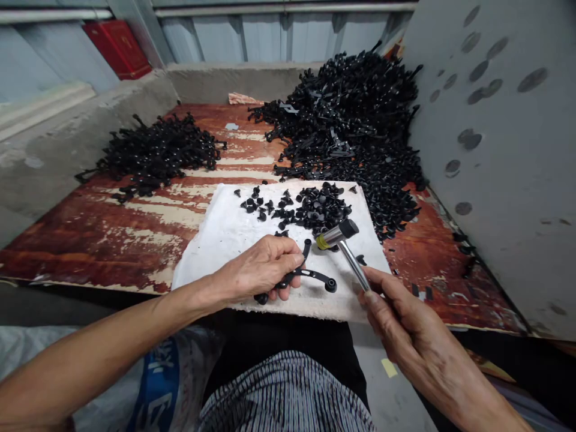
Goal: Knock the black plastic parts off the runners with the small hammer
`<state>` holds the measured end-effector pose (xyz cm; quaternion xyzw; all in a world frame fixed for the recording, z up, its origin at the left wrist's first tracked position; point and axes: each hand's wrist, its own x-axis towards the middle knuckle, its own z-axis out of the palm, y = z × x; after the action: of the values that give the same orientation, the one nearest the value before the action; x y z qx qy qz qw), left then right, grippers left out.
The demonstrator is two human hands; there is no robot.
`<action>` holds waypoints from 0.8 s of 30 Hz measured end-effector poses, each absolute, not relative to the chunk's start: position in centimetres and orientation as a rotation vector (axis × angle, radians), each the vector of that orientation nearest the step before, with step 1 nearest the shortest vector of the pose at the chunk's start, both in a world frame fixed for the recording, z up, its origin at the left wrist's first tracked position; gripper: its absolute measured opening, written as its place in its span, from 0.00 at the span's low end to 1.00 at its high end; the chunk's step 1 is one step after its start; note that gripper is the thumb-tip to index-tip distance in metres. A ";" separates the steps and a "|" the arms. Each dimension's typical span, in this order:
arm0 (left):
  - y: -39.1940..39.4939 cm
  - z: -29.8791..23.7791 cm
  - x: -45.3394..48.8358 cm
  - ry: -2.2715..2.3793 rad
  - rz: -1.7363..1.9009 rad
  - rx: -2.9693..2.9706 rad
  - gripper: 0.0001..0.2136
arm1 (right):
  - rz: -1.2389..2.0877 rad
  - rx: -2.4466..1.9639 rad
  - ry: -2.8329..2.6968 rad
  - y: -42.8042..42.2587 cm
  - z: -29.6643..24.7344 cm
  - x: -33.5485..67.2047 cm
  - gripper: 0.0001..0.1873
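Observation:
My left hand [265, 267] is closed around black curved arm parts [318, 275] with round ends, held over the front of a white board [211, 240]. Its fingers hide the middle of the parts, so I cannot tell how many there are. In my right hand [400, 318] is a small mallet [353, 261] with a shiny metal handle. The mallet's head has one black face and one yellow face, and it is raised just right of the arm parts. Behind it on the board lies a cluster of small black plugs [321, 207] with flat round heads.
A tall heap of black parts [351, 114] rises at the back right, and a smaller pile [157, 153] lies at the left on the worn red-brown tabletop [112, 234]. A grey panel [504, 150] stands along the right. A red box [119, 48] leans at the back left.

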<state>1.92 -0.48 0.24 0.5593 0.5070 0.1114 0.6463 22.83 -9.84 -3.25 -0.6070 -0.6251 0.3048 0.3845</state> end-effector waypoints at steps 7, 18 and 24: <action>-0.4 0.0 1.1 1.116 0.251 1.339 0.10 | 1.187 -1.544 -1.416 -11.6 -3.3 22.7 0.15; 0.7 -0.3 1.4 1.042 0.149 1.410 0.09 | 1.282 -1.394 -0.812 -11.3 -4.5 22.2 0.23; 0.9 -0.5 2.0 1.034 0.155 1.436 0.09 | 1.270 -1.404 -0.883 -11.5 -5.0 22.2 0.21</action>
<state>1.98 0.89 -0.51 0.6273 0.4516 0.0676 0.6309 22.18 -11.53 -5.02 -0.5812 -0.3655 0.5257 0.5023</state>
